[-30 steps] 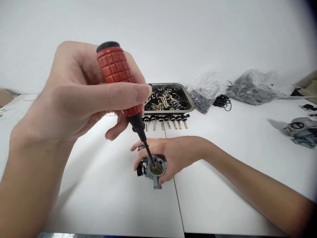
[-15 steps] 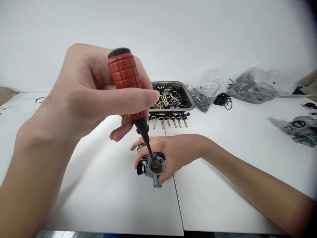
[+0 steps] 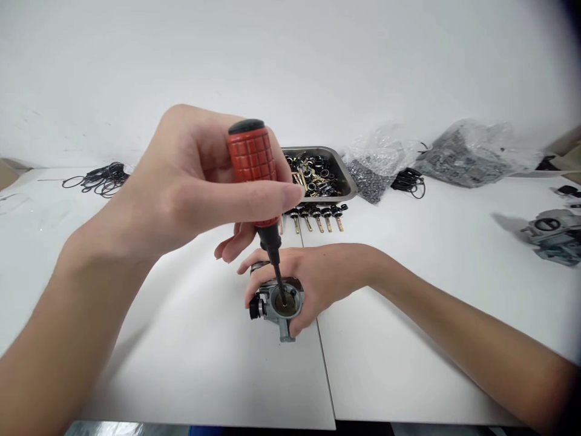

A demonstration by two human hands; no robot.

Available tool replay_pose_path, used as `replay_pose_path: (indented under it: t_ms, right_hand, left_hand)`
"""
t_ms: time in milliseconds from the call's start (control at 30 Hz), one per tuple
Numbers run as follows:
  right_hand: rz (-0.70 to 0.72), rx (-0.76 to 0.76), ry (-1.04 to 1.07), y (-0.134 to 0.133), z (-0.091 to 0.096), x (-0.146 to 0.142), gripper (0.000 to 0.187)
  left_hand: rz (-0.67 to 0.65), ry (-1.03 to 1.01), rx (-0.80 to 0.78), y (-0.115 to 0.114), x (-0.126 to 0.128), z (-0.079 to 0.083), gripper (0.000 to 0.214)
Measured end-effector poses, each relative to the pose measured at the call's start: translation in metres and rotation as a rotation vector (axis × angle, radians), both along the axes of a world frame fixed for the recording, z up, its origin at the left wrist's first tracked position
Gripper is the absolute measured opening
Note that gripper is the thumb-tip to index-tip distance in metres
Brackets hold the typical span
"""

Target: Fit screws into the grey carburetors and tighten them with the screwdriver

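My left hand is closed around the red gridded handle of a screwdriver with a black end cap. The dark shaft slants down, and its tip meets the brass-coloured plate inside the round bore of a grey metal carburetor. That plate seems to have a small screw at the tip. On the table, my right hand grips the carburetor from the right and behind, thumb at the near side and fingers across the far side. A black knob sticks out at the carburetor's left. The right palm hides part of the body.
Behind stands a metal tray of small brass and black parts, with several black-headed fittings lined up before it. Plastic bags of parts and black cords lie along the wall. Another carburetor sits at right. A seam divides the table.
My left hand and the screwdriver handle have shifted right and slightly down, leaving the shaft more upright. The tip stays in the bore. My right hand and the carburetor have barely moved.
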State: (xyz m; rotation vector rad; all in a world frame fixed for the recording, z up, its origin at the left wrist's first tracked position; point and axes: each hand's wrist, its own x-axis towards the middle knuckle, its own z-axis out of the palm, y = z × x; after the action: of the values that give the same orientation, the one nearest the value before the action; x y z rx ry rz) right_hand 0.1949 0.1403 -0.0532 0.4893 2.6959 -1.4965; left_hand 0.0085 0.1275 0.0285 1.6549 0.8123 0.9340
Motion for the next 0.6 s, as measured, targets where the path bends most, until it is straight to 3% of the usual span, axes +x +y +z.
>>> replay_pose_path:
  t_ms: [133, 367, 500, 600]
  right_hand:
    - [0.01, 0.003, 0.001, 0.0, 0.0, 0.0, 0.055]
    - [-0.007, -0.022, 0.018, 0.001, 0.002, 0.0, 0.057]
    - [0.016, -0.055, -0.015, 0.004, 0.004, 0.0, 0.057]
    - [0.047, -0.066, 0.013, 0.005, 0.004, 0.001, 0.054]
  left_hand:
    - [-0.009, 0.059, 0.119, -0.001, 0.003, 0.002, 0.008]
    - [-0.04, 0.087, 0.185, -0.004, 0.002, 0.003, 0.011]
    - [-0.143, 0.158, 0.293, -0.021, 0.013, 0.02, 0.022]
    - [-0.101, 0.131, 0.326, -0.042, 0.023, 0.037, 0.034]
